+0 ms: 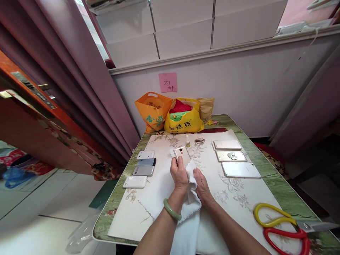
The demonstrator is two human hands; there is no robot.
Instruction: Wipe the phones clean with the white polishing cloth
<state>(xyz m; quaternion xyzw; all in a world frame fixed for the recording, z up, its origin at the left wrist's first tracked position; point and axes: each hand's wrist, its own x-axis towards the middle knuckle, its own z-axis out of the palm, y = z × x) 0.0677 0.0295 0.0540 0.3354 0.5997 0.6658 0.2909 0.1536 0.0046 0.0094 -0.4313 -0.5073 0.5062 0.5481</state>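
My left hand (178,173), with a green bangle (172,210) on the wrist, grips a light gold smartphone (182,153), its back with camera turned up. My right hand (203,185) is closed on a white cloth (191,174) that touches the phone's lower right edge. The cloth hangs down between my forearms, and more white cloth (156,193) lies on the table under my left hand. A small bottle (187,141) with a white cap stands just beyond the phone, near a pair of eyeglasses (200,141).
Several phones (143,171) lie in a column at left. Three more phones (241,170) lie at right. Large scissors (281,226) with yellow and red handles rest at the near right corner. An orange bag (154,111) and a yellow bag (184,122) stand against the wall.
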